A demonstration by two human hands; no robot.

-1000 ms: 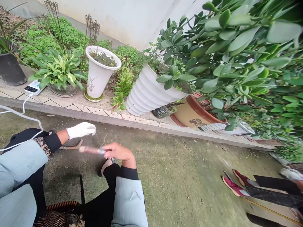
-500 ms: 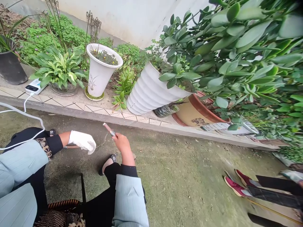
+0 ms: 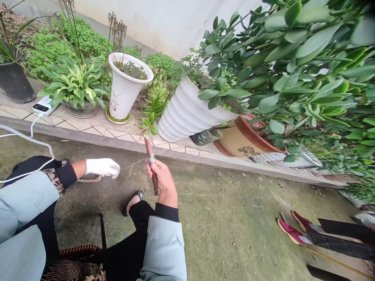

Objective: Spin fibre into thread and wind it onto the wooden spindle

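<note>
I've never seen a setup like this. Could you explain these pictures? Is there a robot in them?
There is no robot here: the left hand and right hand are a person's own, and every picture comes from one camera worn on that person's head, looking forward and down. The left hand wears a white glove; the bare right hand holds a brown stick with a wrapped band. A thin strand runs between glove and stick. Ahead, a tiled ledge bears potted plants and a small white device. At the right, another person's red shoes show.
</note>
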